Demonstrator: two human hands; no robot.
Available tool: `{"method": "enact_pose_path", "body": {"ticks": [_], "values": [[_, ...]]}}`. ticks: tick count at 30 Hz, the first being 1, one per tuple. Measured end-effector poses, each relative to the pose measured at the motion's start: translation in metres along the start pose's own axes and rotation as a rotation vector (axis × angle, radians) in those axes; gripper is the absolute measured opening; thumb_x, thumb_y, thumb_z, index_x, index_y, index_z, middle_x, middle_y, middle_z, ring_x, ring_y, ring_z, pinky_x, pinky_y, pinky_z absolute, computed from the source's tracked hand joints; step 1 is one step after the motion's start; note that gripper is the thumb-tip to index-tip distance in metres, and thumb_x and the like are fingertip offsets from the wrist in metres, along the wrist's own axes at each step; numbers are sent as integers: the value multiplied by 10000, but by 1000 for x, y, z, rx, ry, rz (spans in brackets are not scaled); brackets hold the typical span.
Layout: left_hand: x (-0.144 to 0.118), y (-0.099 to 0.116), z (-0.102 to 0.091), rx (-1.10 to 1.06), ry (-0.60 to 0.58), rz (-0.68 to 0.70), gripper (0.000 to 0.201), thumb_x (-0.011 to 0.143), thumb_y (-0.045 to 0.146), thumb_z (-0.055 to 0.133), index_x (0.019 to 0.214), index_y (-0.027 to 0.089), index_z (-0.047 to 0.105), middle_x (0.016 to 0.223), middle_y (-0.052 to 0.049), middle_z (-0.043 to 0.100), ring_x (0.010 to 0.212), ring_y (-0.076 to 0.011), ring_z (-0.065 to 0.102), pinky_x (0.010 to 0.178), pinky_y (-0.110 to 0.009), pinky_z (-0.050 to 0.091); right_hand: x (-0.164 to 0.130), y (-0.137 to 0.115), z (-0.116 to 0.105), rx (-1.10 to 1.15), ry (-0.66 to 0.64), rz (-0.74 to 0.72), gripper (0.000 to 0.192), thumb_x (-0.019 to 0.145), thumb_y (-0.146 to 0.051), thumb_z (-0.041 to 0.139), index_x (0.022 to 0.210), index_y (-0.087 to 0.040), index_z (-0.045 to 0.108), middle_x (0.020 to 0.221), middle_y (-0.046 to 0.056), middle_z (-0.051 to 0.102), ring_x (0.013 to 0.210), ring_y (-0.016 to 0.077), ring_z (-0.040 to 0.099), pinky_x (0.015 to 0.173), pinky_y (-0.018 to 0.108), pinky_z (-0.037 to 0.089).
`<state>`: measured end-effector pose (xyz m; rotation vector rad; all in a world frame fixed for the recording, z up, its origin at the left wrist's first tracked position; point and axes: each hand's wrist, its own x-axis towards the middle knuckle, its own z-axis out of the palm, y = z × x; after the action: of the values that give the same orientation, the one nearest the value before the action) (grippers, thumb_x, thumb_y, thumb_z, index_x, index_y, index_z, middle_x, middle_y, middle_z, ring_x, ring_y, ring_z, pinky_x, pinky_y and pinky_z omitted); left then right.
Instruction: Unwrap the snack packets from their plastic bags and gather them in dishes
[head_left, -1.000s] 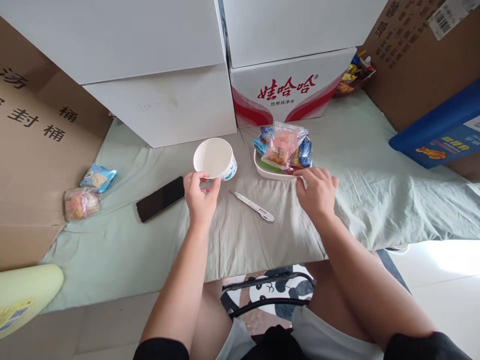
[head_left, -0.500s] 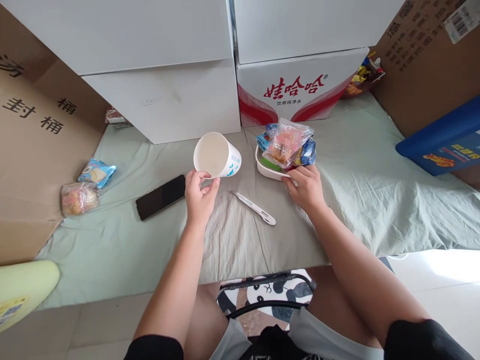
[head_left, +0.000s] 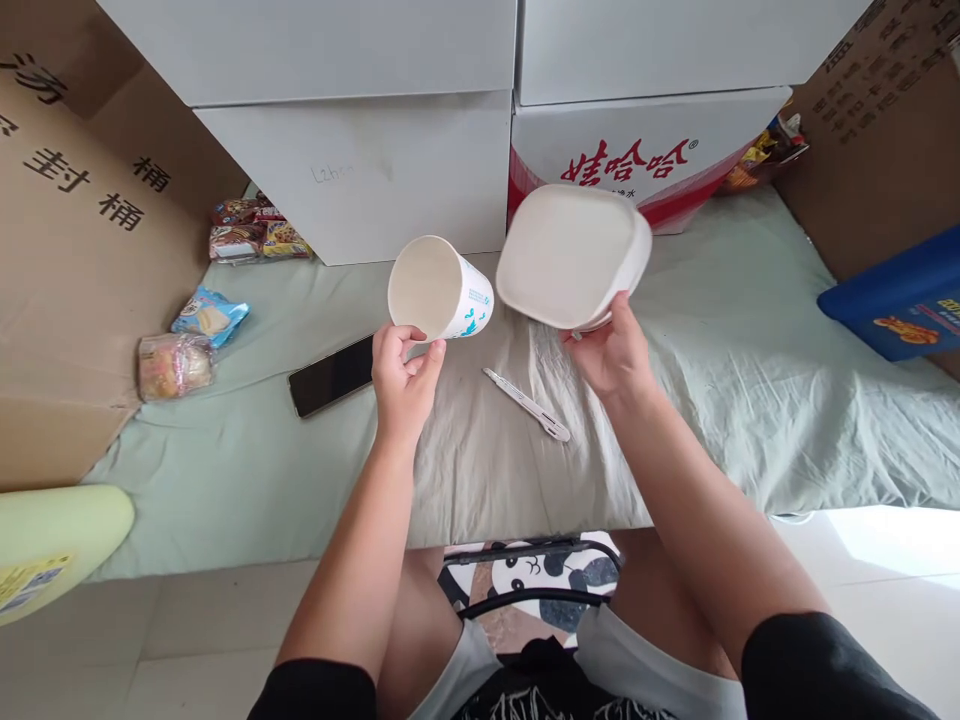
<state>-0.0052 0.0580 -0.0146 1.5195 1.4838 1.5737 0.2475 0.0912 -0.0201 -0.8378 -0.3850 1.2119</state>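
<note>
Bright, even daylight; glare whitens the pale tiled floor (head_left: 892, 560) at lower right; wide-angle bending at edges; soft shadows.

Likely a home storeroom, stacked cartons (head_left: 360, 170), cloth-covered table (head_left: 720, 400)

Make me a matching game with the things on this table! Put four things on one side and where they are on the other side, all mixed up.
Things:
1. paper cup
2. white tray
3. phone
4. small knife

Places:
A. lying on the cloth between the two hands
B. tipped up on its side in the right hand
C. lying flat on the cloth, left of the left hand
D. tilted, held at the rim by the left hand

Right pairs: 1-D, 2-B, 3-C, 4-A
</note>
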Motion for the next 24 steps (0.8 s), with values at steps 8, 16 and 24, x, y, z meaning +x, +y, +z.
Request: {"method": "enact_pose_path", "body": {"ticks": [8, 16, 24], "values": [[-3, 3, -1, 2, -64, -2, 231, 858, 394, 710, 952, 236, 570, 1129, -54, 545, 1052, -181, 666, 795, -285, 621, 31, -54, -60, -328, -93, -368, 560, 971, -736, 356, 1135, -288, 650, 1169, 92, 669, 1079, 229, 661, 723, 369, 612], [-3, 3, 4, 101, -36, 36, 189, 823, 317, 714, 899, 224, 569, 1086, -62, 553, 1015, -183, 619, 740, -267, 606, -42, -43, -32, -621, -140, -615, 535, 1024, -680, 308, 1320, -310, 555, 1042, 89, 656, 968, 232, 680, 669, 348, 560], [-4, -2, -8, 84, -17, 40, 214, 790, 317, 730, 887, 221, 566, 1376, -126, 520, 1313, -266, 574, 895, -355, 616, -76, -21, -37, -1184, -154, -739, 289, 1005, -483, 531, 997, -228, 667, 736, 7, 649, 607, 150, 549, 599, 284, 469]]}}
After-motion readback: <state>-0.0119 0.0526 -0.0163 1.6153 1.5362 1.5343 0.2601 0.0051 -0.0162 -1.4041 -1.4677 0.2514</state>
